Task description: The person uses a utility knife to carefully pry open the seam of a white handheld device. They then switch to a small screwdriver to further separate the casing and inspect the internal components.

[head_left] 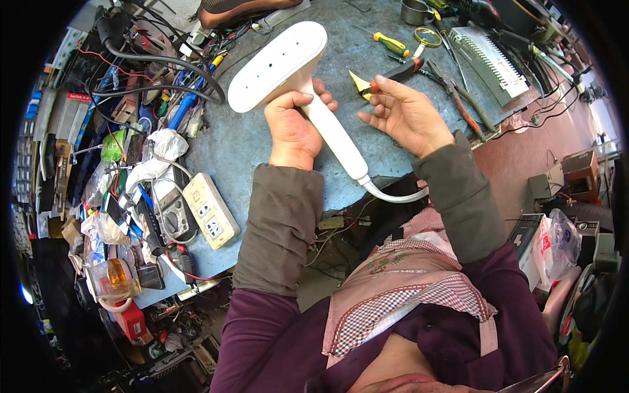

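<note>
A white handheld garment steamer with a wide oval head crosses the middle of the view, its holed face turned up. My left hand is closed around the upper handle, just below the head. From the handle's lower end a white hose curves under my right sleeve. My right hand is right of the handle and apart from it, palm partly up, fingers loosely bent and spread, with nothing visible in them. Just beyond its thumb lies a red-and-black handled tool, partly hidden, beside a pointed yellow piece.
Right of my hands lie pliers, a yellow-green screwdriver, a magnifying glass and a perforated metal case. A metal cup stands behind. On the left are a power strip, a multimeter and tangled cables.
</note>
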The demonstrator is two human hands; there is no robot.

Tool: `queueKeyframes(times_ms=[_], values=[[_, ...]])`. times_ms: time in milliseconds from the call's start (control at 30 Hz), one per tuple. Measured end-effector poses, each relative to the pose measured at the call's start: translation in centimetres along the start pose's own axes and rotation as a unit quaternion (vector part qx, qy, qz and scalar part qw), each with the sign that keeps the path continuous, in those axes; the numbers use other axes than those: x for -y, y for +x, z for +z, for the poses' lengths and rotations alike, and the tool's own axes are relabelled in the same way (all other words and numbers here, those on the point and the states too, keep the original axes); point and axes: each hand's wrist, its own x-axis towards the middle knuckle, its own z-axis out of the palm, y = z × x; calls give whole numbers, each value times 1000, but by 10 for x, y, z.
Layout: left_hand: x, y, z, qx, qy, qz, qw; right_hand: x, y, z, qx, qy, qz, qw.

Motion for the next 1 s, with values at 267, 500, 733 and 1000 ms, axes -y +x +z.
queueKeyframes(times_ms=[267, 500, 733, 1000], values=[[0, -5, 4, 45, 6, 16, 999, -41, -45, 24, -102, -241, -187, 947], [0, -3, 0, 52, 14, 19, 998, -69, -62, 44, 28, -447, -252, 858], [0, -4, 1, 42, 10, 16, 999, -74, -60, 45, 20, -421, -248, 872], [-1, -5, 3, 41, 11, 19, 999, -73, -55, 41, 12, -415, -234, 879]])
